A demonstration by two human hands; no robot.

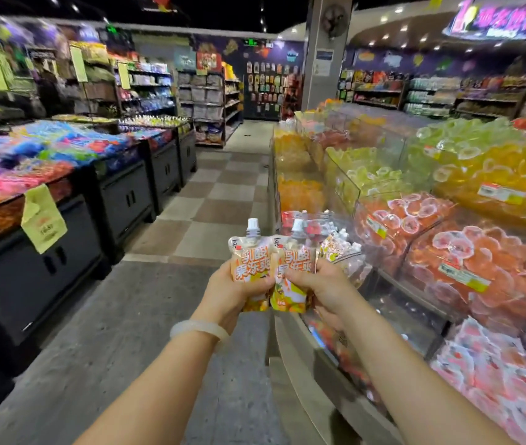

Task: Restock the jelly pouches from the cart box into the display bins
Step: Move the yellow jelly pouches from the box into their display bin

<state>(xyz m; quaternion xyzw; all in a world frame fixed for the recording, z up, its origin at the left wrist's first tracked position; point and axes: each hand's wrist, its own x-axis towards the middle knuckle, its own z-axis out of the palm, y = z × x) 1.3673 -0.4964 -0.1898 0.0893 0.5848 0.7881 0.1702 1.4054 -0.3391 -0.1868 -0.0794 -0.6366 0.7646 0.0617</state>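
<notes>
- Jelly pouches are the stock here, yet the largest thing in view is the display bins (pixel 383 200): clear-walled compartments in a tiered bank along the right side of the aisle, heaped with jelly cups in yellow, green, orange and pink.
- Across the aisle, on the left, stand dark cabinets (pixel 120 200) topped with bright, blurred packets; a yellow price tag (pixel 43 218) hangs from the front edge of the nearest one.
- The checkered floor (pixel 210 194) runs between the two rows toward shelving at the back.
- The left hand (pixel 239 289) has its fingers curled round the lower half of the left pouch (pixel 248 258), an orange and white pack with a white screw cap, held upright. A pale bangle (pixel 199 329) sits on that wrist.
- The right hand (pixel 322 284) grips the right pouch (pixel 293 268) of the same kind, also upright.
- The two pouches touch side by side, held in the air just off the front edge of the bins, with the hands close together, each clamped on its own pouch.
- Just behind the pouches, a front bin (pixel 338 242) holds more white-capped pouches.
</notes>
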